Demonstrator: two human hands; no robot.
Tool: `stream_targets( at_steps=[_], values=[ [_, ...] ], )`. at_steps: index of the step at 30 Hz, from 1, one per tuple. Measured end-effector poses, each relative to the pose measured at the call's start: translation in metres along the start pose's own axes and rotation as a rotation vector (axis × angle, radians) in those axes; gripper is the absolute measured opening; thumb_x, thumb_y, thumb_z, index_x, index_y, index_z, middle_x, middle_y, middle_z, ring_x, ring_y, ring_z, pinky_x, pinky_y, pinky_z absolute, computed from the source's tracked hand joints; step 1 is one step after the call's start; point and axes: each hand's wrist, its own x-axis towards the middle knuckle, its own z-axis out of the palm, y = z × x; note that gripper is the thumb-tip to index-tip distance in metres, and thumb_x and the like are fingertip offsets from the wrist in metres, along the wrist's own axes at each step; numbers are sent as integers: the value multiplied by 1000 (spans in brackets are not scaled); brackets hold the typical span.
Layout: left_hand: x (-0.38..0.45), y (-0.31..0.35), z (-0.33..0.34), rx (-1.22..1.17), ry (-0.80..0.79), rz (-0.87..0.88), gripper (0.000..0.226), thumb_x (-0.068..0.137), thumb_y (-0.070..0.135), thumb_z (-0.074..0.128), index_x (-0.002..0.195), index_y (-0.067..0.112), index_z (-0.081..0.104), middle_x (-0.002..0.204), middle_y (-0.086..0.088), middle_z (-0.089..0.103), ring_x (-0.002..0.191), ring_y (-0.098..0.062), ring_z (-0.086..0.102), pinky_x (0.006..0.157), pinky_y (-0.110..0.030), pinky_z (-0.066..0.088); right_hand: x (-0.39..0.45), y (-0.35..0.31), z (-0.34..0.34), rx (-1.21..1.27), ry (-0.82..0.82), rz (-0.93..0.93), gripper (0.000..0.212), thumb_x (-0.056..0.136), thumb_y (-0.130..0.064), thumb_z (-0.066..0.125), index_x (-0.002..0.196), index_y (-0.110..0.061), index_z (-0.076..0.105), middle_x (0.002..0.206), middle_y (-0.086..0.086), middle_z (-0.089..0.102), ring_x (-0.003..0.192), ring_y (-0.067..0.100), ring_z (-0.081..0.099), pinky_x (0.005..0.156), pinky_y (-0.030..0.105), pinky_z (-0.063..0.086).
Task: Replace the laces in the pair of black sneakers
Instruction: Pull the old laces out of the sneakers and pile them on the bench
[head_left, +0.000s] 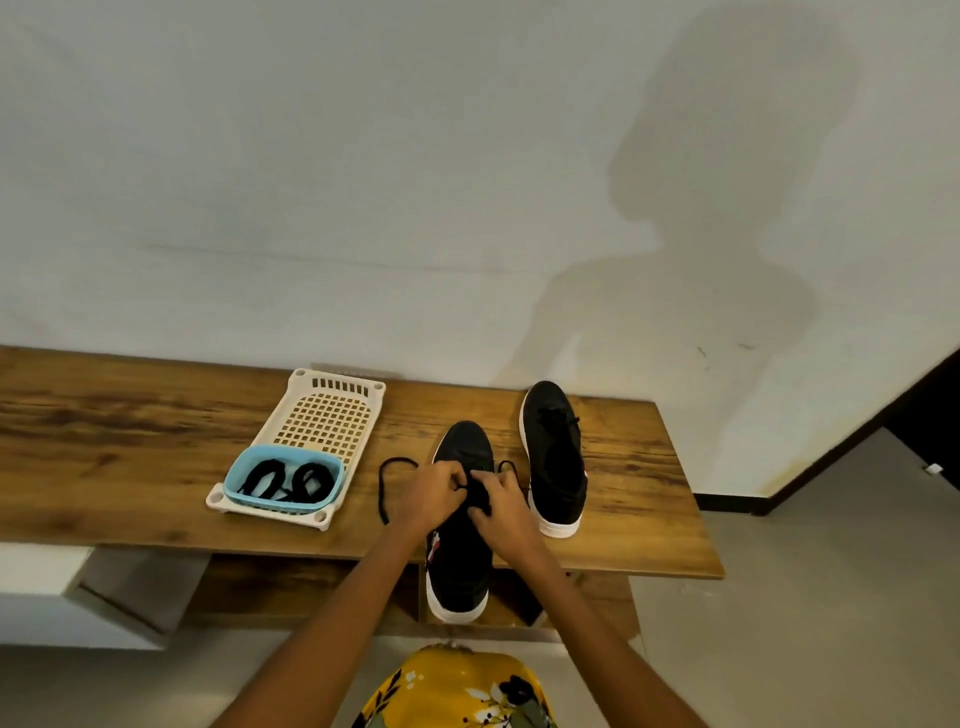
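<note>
Yellow flowered cloth (457, 691) fills the bottom edge, cut off by the frame; what garment it belongs to cannot be told. Both my forearms rise from there to the near sneaker (460, 551), black with a white sole, which lies lengthwise on the wooden bench (130, 441), its toe toward the wall and its heel overhanging the front edge. My left hand (434, 493) and right hand (501, 506) meet over its lacing area and cover it, so the eyelets are hidden. The fingers of both hands are curled and pinch the black lace (387, 486) between them; exactly which fingertips hold it is hard to make out against the dark upper. One end of the lace loops out to the left onto the bench top, and a shorter loop shows just right of my right hand.

Second sneaker (553, 457): stands just to the right, apart from the first, toe also toward the wall, its own lace barely visible against the black fabric.

Left of the shoes: a cream plastic lattice tray (332, 410) on the bench. A light blue basket (244, 467) sits on its near end, holding coiled black spare laces (288, 480); their number cannot be counted.

Behind the bench, a pale wall (311, 182) bearing my shadow (691, 249).
</note>
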Motion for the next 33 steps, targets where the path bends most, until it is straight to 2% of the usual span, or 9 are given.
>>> stream_targets(
  at_steps=[3, 5, 7, 10, 12, 16, 21, 27, 33],
  values=[
    [0, -4, 0, -55, 9, -1, 7, 87, 11, 59, 85, 17, 60, 74, 8, 56, 76, -10, 53, 57, -16, 34, 12, -2, 4, 33, 21, 90, 27, 92, -27, 55, 118, -16, 53, 122, 3, 44, 98, 18, 55, 77, 27, 43],
    [-1, -7, 3, -41, 34, 20, 5, 87, 9, 57, 86, 14, 57, 78, 7, 54, 76, -10, 52, 59, -20, 32, 20, -2, 1, 61, 51, 133, 15, 93, -28, 56, 94, -14, 56, 110, 4, 51, 83, 14, 54, 71, 28, 43],
    [-1, -11, 9, -63, 76, 18, 5, 86, 9, 57, 86, 15, 57, 84, 5, 56, 76, -10, 51, 63, -19, 31, 25, 3, -7, 142, 40, 141, 21, 93, -26, 57, 76, -17, 50, 89, 2, 58, 69, 11, 53, 65, 27, 48],
    [0, -16, 13, -156, 99, -11, 9, 87, 9, 58, 84, 17, 57, 79, 7, 56, 68, -1, 47, 56, -13, 28, 22, 7, -18, 321, -78, 166, 12, 91, -26, 62, 94, -16, 55, 80, -3, 56, 68, 9, 57, 59, 19, 48],
    [0, -18, 12, -227, 79, -34, 9, 88, 10, 60, 84, 17, 56, 75, 10, 53, 68, 1, 48, 56, -10, 32, 21, 14, -15, 225, -152, 111, 35, 86, -29, 68, 117, -17, 56, 93, -4, 56, 84, 11, 58, 70, 23, 49],
    [1, -23, 10, -291, 23, -39, 21, 84, 10, 67, 101, 16, 57, 89, 5, 56, 82, -11, 55, 66, -16, 40, 16, 15, -6, 134, -77, 117, 43, 82, -33, 72, 118, -18, 56, 95, -4, 55, 89, 12, 56, 77, 29, 47],
    [-3, -22, 14, -93, 49, 94, 37, 81, 0, 62, 114, 16, 57, 110, -1, 54, 88, -4, 49, 61, -5, 39, 6, 9, 7, -52, 0, 25, 60, 82, -25, 66, 135, -17, 38, 124, 4, 49, 103, 22, 58, 72, 27, 46],
    [0, -21, 12, -17, 32, 104, 32, 82, 0, 60, 107, 20, 62, 115, -1, 50, 87, -6, 47, 60, -6, 37, -7, 23, 10, 452, 177, 223, 40, 89, -11, 60, 127, -10, 46, 87, -7, 57, 78, 5, 56, 61, 11, 44],
    [1, -14, 20, 82, 86, 84, 23, 86, 13, 62, 108, 20, 59, 112, 1, 52, 92, -13, 55, 66, -18, 38, -2, 24, 5, 481, 115, 249, 33, 90, -11, 59, 121, -11, 50, 82, -5, 57, 76, 8, 57, 64, 18, 45]
  ],
)
